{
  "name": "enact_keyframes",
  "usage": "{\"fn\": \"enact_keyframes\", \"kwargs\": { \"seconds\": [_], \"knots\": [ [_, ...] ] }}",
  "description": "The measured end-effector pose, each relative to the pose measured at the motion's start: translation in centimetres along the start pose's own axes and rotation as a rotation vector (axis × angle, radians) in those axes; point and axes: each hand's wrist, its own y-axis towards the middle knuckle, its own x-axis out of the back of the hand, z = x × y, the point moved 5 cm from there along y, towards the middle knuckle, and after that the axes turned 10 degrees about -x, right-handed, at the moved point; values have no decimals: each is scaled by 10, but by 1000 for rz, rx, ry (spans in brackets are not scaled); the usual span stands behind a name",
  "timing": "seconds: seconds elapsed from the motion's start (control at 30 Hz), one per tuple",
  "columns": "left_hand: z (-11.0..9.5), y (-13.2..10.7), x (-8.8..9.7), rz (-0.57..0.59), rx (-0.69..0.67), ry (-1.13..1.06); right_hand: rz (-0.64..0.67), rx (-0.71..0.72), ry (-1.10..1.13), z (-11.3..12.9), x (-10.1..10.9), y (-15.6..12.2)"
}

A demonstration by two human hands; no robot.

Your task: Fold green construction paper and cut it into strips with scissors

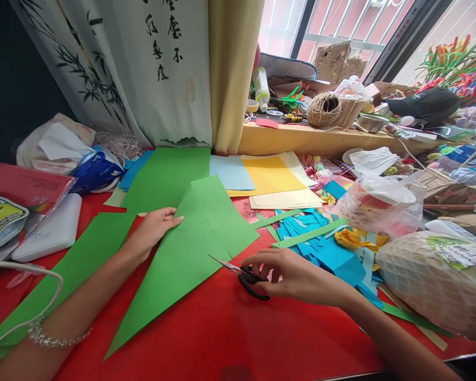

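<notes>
A large sheet of green paper (190, 254) lies at a slant over the red tabletop, with a short slit near its right edge. My left hand (154, 230) pinches the sheet's left edge between thumb and fingers. In my right hand (280, 270) is a pair of scissors (254, 283) with black handles, my fingers through the loops. Their blades point left and rest over the sheet's lower right edge; they look nearly closed. More green paper (166, 169) lies behind the sheet, and another green piece (83, 264) is under my left forearm.
Blue paper strips (313, 233) and green strips are heaped to the right, beside a net-wrapped bundle (432, 275) and a plastic bag (381, 203). Yellow paper (273, 174) lies at the back. A white power bank (49, 227) and cable are at left. Twine (324, 110) stands on the sill.
</notes>
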Motion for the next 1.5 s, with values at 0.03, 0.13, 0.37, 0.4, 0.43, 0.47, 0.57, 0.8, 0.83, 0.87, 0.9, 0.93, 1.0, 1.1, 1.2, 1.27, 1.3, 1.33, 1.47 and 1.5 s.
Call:
{"fn": "enact_keyframes", "kwargs": {
  "seconds": [0.03,0.13,0.37,0.4,0.43,0.47,0.57,0.8,0.83,0.87,0.9,0.93,1.0,1.1,1.2,1.27,1.3,1.33,1.47,1.5],
  "knots": [
    [-1,0,1,-20,-3,-9,61,5,136,0,-3,0],
    [-6,-1,5,-79,-5,-36,219,11,533,-1,-16,3],
    [-27,-19,0,-30,103,-180,159,-51,931,-20,-20,18],
    [-30,-22,-2,-23,109,-204,125,-72,911,-23,-18,19],
    [-33,-24,-4,-18,114,-229,95,-100,885,-27,-16,19],
    [-35,-26,-6,-13,123,-252,78,-133,854,-30,-15,19],
    [-38,-32,-10,-10,154,-285,99,-192,777,-32,-17,19],
    [-41,-41,-20,15,86,-198,145,-166,727,-20,-23,16],
    [-42,-42,-22,19,73,-195,138,-158,730,-20,-23,16],
    [-42,-43,-23,20,63,-196,131,-150,737,-20,-23,15],
    [-42,-44,-25,21,53,-198,123,-143,747,-20,-23,15],
    [-42,-45,-26,22,43,-200,113,-135,757,-20,-23,14],
    [-43,-47,-28,27,22,-202,89,-118,774,-21,-23,14],
    [-46,-51,-33,64,3,-213,55,-102,781,-20,-23,15],
    [-51,-56,-39,118,6,-244,38,-102,788,-21,-23,16],
    [-54,-60,-41,134,10,-263,29,-105,793,-22,-23,16],
    [-55,-61,-42,138,13,-269,24,-106,791,-22,-23,16],
    [-56,-63,-43,141,15,-273,20,-107,787,-22,-23,15],
    [-57,-64,-44,160,21,-281,4,-103,769,-19,-23,14],
    [-57,-64,-45,161,20,-278,-1,-103,770,-18,-23,13]
  ]
}}
